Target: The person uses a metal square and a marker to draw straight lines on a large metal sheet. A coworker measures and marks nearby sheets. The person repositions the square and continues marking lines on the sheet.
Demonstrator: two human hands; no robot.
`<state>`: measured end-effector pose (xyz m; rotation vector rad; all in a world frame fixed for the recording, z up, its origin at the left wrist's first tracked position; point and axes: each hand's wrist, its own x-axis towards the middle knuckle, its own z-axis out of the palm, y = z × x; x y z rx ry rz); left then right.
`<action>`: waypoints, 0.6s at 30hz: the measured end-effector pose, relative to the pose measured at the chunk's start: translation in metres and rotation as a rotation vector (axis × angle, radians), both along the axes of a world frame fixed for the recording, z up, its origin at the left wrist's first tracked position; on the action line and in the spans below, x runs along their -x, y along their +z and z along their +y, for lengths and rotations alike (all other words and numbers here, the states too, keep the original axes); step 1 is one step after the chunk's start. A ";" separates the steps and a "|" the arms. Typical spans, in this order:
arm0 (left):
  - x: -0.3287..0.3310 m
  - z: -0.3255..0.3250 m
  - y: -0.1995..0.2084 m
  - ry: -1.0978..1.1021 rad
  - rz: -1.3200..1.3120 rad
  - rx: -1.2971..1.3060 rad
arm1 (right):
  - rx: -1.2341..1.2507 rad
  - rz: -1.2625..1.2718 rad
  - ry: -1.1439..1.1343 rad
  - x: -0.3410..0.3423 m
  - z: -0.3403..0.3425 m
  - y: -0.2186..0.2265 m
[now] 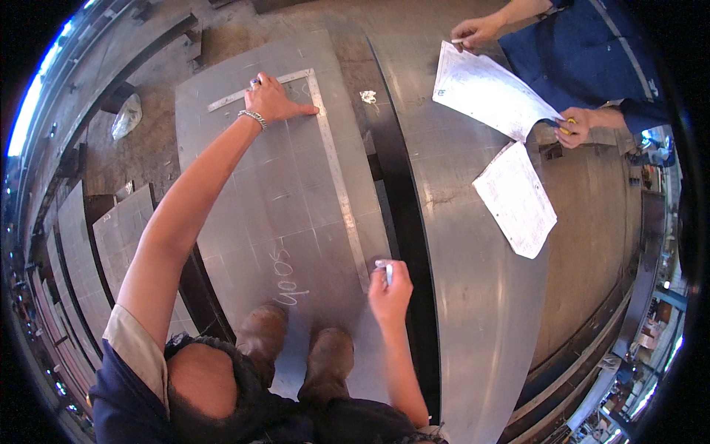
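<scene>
A large metal framing square (pixel 339 181) lies flat on a grey steel plate (pixel 255 192). My left hand (pixel 271 101) presses down near its corner, with the thumb stretched onto the long arm and the other fingers over the short arm. At the near end of the long arm, my right hand (pixel 390 294) grips a short white stick of chalk (pixel 389 274). Faint chalk lines and a handwritten mark (pixel 285 270) show on the plate. My boots (pixel 325 362) stand on its near part.
To the right, across a dark gap (pixel 403 214), lies another steel plate (pixel 458 266) with paper sheets (pixel 518 198) on it. A co-worker (pixel 577 59) there holds a large drawing (pixel 488 89). Crumpled white scrap (pixel 368 97) and a plastic bag (pixel 127 117) lie farther off.
</scene>
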<state>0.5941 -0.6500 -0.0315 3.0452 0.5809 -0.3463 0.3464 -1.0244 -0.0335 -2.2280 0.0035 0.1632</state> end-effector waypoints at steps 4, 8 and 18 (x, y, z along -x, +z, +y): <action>0.002 -0.003 -0.006 0.011 -0.006 -0.024 | -0.297 0.280 0.018 -0.073 0.014 0.043; 0.002 -0.004 -0.003 0.018 0.011 -0.007 | -0.583 0.474 0.061 -0.132 0.044 0.072; 0.004 -0.006 0.002 0.080 0.022 0.067 | 0.048 -0.080 0.271 -0.208 0.109 0.001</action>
